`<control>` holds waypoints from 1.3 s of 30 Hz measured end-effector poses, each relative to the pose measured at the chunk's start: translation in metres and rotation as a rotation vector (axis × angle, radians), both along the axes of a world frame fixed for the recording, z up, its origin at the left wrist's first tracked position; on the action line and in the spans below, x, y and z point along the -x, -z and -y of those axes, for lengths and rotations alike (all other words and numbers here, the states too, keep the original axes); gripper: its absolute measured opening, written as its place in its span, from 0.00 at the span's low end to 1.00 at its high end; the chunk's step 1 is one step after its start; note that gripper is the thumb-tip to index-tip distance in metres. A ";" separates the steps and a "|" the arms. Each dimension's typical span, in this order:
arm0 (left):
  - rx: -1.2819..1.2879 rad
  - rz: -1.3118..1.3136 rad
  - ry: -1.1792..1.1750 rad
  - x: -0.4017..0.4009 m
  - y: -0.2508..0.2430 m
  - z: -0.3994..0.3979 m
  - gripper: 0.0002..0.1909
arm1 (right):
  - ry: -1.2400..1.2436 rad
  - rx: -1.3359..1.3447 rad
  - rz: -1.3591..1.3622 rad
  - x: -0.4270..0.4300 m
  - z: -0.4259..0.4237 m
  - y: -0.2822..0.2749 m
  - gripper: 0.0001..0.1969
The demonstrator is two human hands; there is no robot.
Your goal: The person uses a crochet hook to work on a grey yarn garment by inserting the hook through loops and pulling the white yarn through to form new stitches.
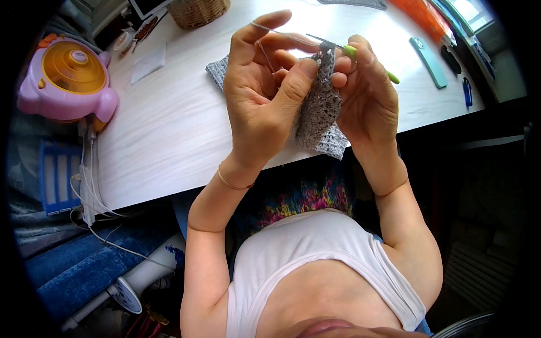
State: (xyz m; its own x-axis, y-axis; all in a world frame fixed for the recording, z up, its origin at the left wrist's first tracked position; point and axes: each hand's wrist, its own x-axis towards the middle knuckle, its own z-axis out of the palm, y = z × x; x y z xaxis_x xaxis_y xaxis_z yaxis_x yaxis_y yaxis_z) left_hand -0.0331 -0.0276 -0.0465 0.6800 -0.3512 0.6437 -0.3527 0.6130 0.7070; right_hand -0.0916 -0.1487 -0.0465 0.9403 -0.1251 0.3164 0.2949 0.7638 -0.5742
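My left hand [266,88] pinches the top edge of a grey crocheted piece [319,112] between thumb and fingers. A strand of grey yarn [264,55] runs over its raised index finger and down across the palm. In my right hand [367,88] is a crochet hook with a green handle [350,51]; its metal shaft passes by the top of the fabric, tip pointing left. The piece hangs down between both hands over the table's front edge. More grey knitted fabric [217,72] shows behind my left hand, and a lighter ribbed part [331,143] lies below.
On the white table [169,139] are a pink toy-like appliance with an amber lid [74,67], a wicker basket [198,12], white paper [148,67], a teal phone or phone case [428,62] and a blue pen [467,91]. White cables [91,177] hang at the left edge.
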 end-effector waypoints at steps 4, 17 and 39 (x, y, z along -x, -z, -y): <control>-0.020 0.019 -0.018 -0.002 0.002 0.001 0.25 | 0.015 0.028 0.010 -0.001 0.000 0.000 0.04; -0.287 0.536 -0.603 0.000 0.003 0.002 0.30 | -0.088 -0.026 -0.109 0.014 -0.006 0.000 0.04; 0.163 -0.319 0.650 -0.003 -0.004 -0.008 0.27 | 0.563 0.395 0.605 0.009 -0.005 0.027 0.10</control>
